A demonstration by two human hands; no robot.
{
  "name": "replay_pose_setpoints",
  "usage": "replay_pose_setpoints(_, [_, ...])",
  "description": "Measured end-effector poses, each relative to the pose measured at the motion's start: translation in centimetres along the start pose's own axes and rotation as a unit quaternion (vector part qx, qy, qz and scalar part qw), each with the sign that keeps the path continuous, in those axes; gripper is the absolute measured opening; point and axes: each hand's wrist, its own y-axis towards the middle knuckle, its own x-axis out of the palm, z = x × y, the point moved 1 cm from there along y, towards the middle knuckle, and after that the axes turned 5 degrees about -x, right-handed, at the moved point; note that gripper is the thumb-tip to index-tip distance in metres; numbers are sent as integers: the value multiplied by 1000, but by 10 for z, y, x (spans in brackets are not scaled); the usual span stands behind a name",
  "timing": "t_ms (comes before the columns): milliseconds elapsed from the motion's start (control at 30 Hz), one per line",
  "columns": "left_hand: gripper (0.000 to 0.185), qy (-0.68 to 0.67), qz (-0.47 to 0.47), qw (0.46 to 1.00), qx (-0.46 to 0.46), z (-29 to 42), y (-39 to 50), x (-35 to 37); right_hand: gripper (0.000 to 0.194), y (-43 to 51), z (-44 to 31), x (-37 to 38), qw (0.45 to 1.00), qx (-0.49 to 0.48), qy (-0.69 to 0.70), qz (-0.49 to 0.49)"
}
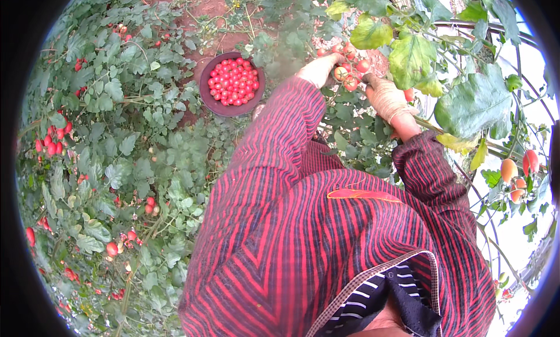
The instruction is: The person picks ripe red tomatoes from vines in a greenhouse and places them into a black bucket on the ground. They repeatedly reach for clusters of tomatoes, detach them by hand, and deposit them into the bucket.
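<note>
A cluster of small red and orange-green tomatoes (350, 66) hangs on the vine ahead of me. My left hand (322, 70) grips it from its left side, thumb on top and the other fingers partly hidden behind the fruit. On the cluster's lower right is my right hand (386, 97), in what looks like a thin, pale, soiled glove. Its fingers curl in at the edge of the tomatoes, their tips dark; whether they pinch a fruit or stem cannot be seen. One more red tomato (409, 94) shows just behind that hand.
A dark purple bucket (206, 97) of picked red tomatoes stands on reddish soil (192, 43) to the left. Tomato vines (127, 131) with ripe fruit fill the left side. Large leaves (474, 100) and a thick stem lie close on the right, with orange-red tomatoes (509, 170) hanging lower.
</note>
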Motion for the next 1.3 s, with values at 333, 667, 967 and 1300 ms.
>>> replay_pose_setpoints(333, [43, 26, 33, 999, 31, 4, -8, -5, 34, -1, 9, 4, 999, -34, -4, 7])
replay_pose_setpoints(667, [46, -81, 9, 996, -21, -14, -6, -19, 35, 1, 4, 5, 999, -41, -15, 22])
replay_pose_setpoints(967, [30, -252, -48, 964, -69, -26, 0, -16, 31, 5, 5, 6, 996, 15, 27, -81])
replay_pose_setpoints(1300, [45, -96, -80, 992, -3, 5, -36, -6, 31, 4, 11, 14, 997, 29, 29, -60])
